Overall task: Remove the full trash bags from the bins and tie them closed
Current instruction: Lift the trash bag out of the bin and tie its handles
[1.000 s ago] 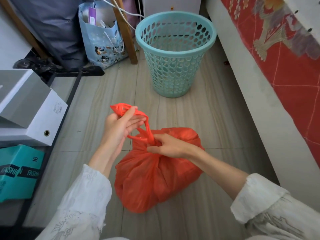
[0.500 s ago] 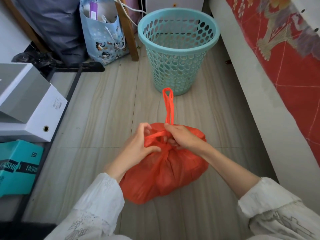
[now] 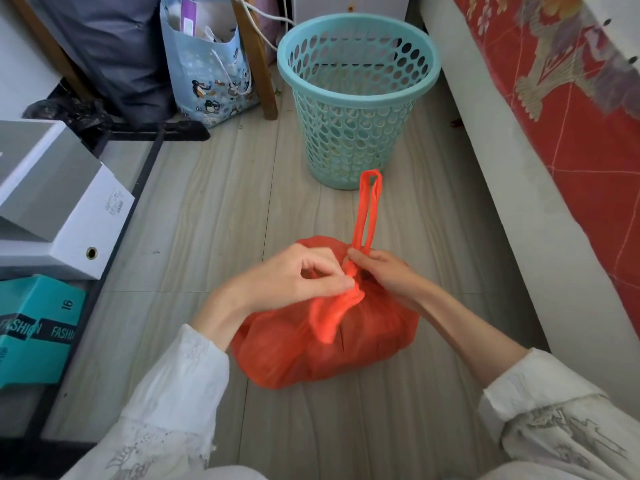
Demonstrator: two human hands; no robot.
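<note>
Both hands are pinching the red trash bag's [image 3: 322,348] handles: left hand [image 3: 294,277], right hand [image 3: 384,270]; at 9 o'clock, a teal box [image 3: 34,327] is reading "FASHION" and "16".

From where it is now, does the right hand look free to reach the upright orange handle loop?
Probably yes: the right hand already pinches the handle loop at its base, and nothing stands above it.

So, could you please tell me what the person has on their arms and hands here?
Both hands, the left hand and the right hand, are bare, with no gloves, rings or watch in view. Each arm wears a loose white sleeve with pale grey patterning, pushed back from the wrist.
</note>
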